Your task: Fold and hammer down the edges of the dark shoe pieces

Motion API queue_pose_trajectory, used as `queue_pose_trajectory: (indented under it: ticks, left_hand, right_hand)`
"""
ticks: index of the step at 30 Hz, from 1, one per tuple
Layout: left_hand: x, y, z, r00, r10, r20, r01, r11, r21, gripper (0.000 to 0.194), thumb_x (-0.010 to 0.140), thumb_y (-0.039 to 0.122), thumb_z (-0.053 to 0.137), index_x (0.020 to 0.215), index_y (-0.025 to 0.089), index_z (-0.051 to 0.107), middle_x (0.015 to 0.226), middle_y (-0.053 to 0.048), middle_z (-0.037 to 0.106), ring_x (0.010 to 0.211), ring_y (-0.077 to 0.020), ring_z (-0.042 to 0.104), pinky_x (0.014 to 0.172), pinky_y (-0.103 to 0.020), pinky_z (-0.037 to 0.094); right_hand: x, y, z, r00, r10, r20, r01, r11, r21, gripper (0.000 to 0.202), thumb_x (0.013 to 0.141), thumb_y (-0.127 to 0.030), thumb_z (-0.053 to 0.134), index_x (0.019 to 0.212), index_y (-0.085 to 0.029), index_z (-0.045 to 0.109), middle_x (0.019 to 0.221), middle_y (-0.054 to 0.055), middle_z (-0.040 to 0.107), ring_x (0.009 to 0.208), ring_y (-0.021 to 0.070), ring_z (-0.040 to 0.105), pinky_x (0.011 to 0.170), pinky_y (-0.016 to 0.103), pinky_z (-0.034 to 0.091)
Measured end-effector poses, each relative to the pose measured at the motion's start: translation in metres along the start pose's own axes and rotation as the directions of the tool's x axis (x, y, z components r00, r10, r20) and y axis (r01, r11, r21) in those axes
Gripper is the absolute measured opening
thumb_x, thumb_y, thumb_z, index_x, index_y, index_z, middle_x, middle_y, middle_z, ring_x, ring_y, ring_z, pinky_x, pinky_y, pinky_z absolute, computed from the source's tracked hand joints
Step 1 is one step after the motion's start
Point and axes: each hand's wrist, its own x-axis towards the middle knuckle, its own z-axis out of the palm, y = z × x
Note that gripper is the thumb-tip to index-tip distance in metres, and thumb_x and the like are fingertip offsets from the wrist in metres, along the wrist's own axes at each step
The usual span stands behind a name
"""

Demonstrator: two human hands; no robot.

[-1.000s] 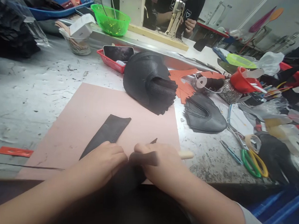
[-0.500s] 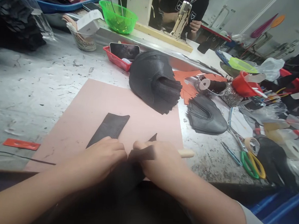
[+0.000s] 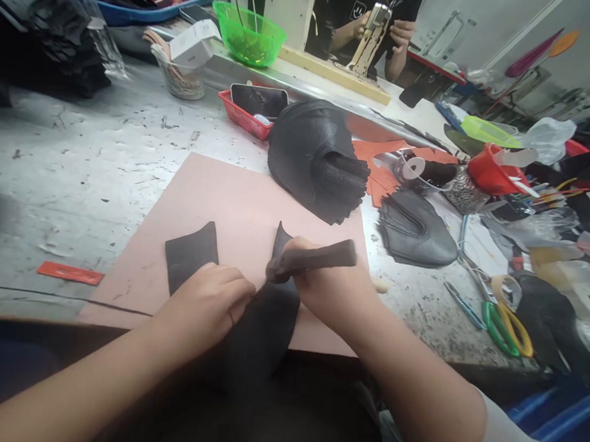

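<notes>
A curved black leather piece [image 3: 263, 326] hangs over the near edge of the pink board [image 3: 227, 183]. My left hand [image 3: 214, 296] is closed on its left side, with a flap [image 3: 192, 251] of black leather spreading beyond the fingers. Close beside it on the right, my right hand [image 3: 321, 282] is closed round a dark-handled tool [image 3: 317, 259], whose rounded end is at the leather between the hands. A black tip of leather [image 3: 279, 240] stands up beyond the right fingers. A pale wooden stick [image 3: 379, 285] pokes out behind the right wrist.
Stacked black leather pieces [image 3: 316, 155] lie at the board's far edge, a smaller stack [image 3: 417, 232] to their right. Scissors [image 3: 501, 327] lie at the right, an orange strip [image 3: 70, 273] at the left. Beyond are a red basket [image 3: 244, 114], green bowl [image 3: 249, 38] and a person's hands [image 3: 401, 35].
The leather flap at the left has swung left and now shows wider. My right hand has turned, bringing the dark tool's handle up to the right. The whole view has shifted slightly.
</notes>
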Motion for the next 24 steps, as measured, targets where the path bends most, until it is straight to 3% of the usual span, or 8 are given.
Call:
queue_pose_trajectory:
  ticks: [4, 7, 9, 12, 15, 20, 24]
  left_hand:
    - [-0.006, 0.004, 0.008, 0.994, 0.037, -0.100, -0.031, 0.997, 0.069, 0.031, 0.092, 0.015, 0.034, 0.076, 0.016, 0.060, 0.071, -0.003, 0.056, 0.067, -0.0146, 0.049, 0.062, -0.030, 0.033]
    - [-0.009, 0.003, 0.008, 0.988, 0.104, -0.115, -0.090, 0.989, 0.118, 0.031, 0.088, 0.006, 0.033, 0.078, 0.015, 0.060, 0.070, -0.003, 0.054, 0.065, -0.0142, 0.046, 0.060, -0.030, 0.032]
    - [-0.010, 0.001, 0.006, 0.986, 0.137, -0.099, -0.122, 0.982, 0.144, 0.029, 0.089, 0.006, 0.033, 0.083, 0.015, 0.061, 0.072, -0.003, 0.053, 0.065, -0.0148, 0.045, 0.061, -0.030, 0.032]
    - [-0.008, -0.001, 0.000, 0.992, 0.124, 0.022, -0.126, 0.979, 0.161, 0.027, 0.089, 0.007, 0.036, 0.086, 0.017, 0.061, 0.071, -0.003, 0.050, 0.065, -0.0158, 0.043, 0.061, -0.031, 0.031]
    - [-0.006, -0.003, -0.007, 0.987, 0.081, 0.139, -0.097, 0.988, 0.117, 0.027, 0.087, 0.005, 0.037, 0.089, 0.019, 0.061, 0.075, -0.003, 0.051, 0.069, -0.0169, 0.044, 0.063, -0.031, 0.032]
    - [-0.004, -0.009, -0.016, 0.976, 0.082, 0.201, -0.085, 0.996, 0.007, 0.027, 0.084, 0.002, 0.040, 0.083, 0.020, 0.060, 0.079, -0.001, 0.053, 0.074, -0.0162, 0.045, 0.068, -0.030, 0.033]
    - [0.002, -0.020, -0.020, 0.947, 0.063, 0.315, -0.057, 0.998, -0.029, 0.029, 0.083, 0.002, 0.047, 0.092, 0.027, 0.059, 0.089, 0.001, 0.053, 0.083, -0.0171, 0.046, 0.075, -0.030, 0.034]
  right_hand:
    - [0.006, -0.001, 0.002, 0.997, 0.005, 0.072, 0.000, 0.998, -0.065, 0.019, 0.077, -0.014, 0.047, 0.087, -0.022, 0.060, 0.065, 0.001, 0.063, 0.056, 0.0180, 0.058, 0.048, 0.027, 0.025]
    - [0.005, -0.005, 0.000, 1.000, -0.018, 0.011, 0.018, 1.000, -0.025, 0.021, 0.079, -0.013, 0.045, 0.088, -0.024, 0.060, 0.067, 0.000, 0.064, 0.059, 0.0165, 0.059, 0.050, 0.026, 0.026]
    - [0.003, -0.008, 0.000, 0.997, -0.052, 0.057, 0.052, 0.999, 0.006, 0.018, 0.080, -0.015, 0.046, 0.088, -0.024, 0.059, 0.066, 0.000, 0.063, 0.057, 0.0157, 0.058, 0.050, 0.025, 0.026]
    - [0.001, -0.011, 0.000, 0.984, -0.113, 0.135, 0.121, 0.991, -0.053, 0.013, 0.077, -0.013, 0.049, 0.081, -0.022, 0.058, 0.060, 0.000, 0.061, 0.052, 0.0159, 0.056, 0.048, 0.026, 0.024]
    - [0.001, -0.012, 0.002, 0.992, -0.116, 0.046, 0.118, 0.992, -0.035, 0.018, 0.078, -0.013, 0.046, 0.084, -0.024, 0.058, 0.063, -0.001, 0.063, 0.051, 0.0154, 0.054, 0.047, 0.026, 0.023]
    - [0.000, -0.014, 0.003, 0.977, -0.184, 0.103, 0.188, 0.982, -0.031, 0.018, 0.074, -0.013, 0.047, 0.082, -0.023, 0.060, 0.060, -0.001, 0.062, 0.047, 0.0148, 0.050, 0.046, 0.027, 0.021]
    - [-0.004, -0.022, -0.003, 0.989, -0.140, -0.038, 0.141, 0.990, 0.021, 0.024, 0.074, -0.011, 0.045, 0.084, -0.027, 0.060, 0.063, -0.005, 0.064, 0.044, 0.0137, 0.047, 0.045, 0.027, 0.020]
